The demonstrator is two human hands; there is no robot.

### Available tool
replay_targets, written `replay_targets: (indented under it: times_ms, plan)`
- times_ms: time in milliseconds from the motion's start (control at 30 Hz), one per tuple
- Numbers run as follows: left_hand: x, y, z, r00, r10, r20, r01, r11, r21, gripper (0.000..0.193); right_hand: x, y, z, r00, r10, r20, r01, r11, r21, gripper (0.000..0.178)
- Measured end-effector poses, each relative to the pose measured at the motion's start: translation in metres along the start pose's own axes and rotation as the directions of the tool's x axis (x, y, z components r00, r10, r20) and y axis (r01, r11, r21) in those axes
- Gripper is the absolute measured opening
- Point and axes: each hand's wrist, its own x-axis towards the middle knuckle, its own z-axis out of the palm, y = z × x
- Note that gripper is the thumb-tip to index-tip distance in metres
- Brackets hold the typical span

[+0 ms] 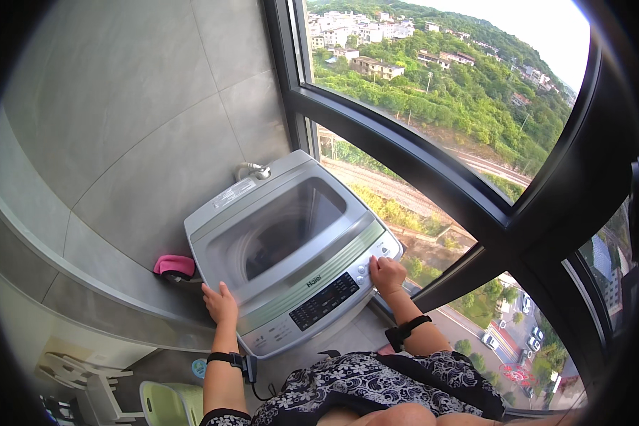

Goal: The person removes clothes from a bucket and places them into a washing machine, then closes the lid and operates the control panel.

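A grey-white top-loading washing machine stands in front of me, its lid down. Through the lid's dark see-through window the round drum shows dimly. My left hand is at the machine's left side, thumb and fingers apart, with nothing in it. At the right end of the front panel is my right hand, its fingers curled in beside the round buttons. I see nothing held in it, and its fingertips seem to touch the panel. A black display panel lies between my hands.
A pink cloth lies by the wall left of the machine. A hose fitting sits behind it. Window frames close in the right side. At the lower left are a green tub and a white rack.
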Motion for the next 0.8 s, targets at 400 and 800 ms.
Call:
replay_targets:
  times_ms: [400, 800]
  plan:
    - [0.0002, -0.0031, 0.0013, 1.000, 0.006, -0.019, -0.006, 1.000, -0.008, 0.059, -0.0005, -0.0005, 0.0008, 1.000, -0.007, 0.021, 0.007, 1.000, 0.003, 0.032]
    - [-0.0003, -0.0025, 0.0015, 1.000, 0.010, -0.023, -0.011, 1.000, -0.018, 0.059, 0.0006, -0.0010, -0.0004, 0.999, -0.038, 0.000, 0.038, 0.999, 0.017, 0.032]
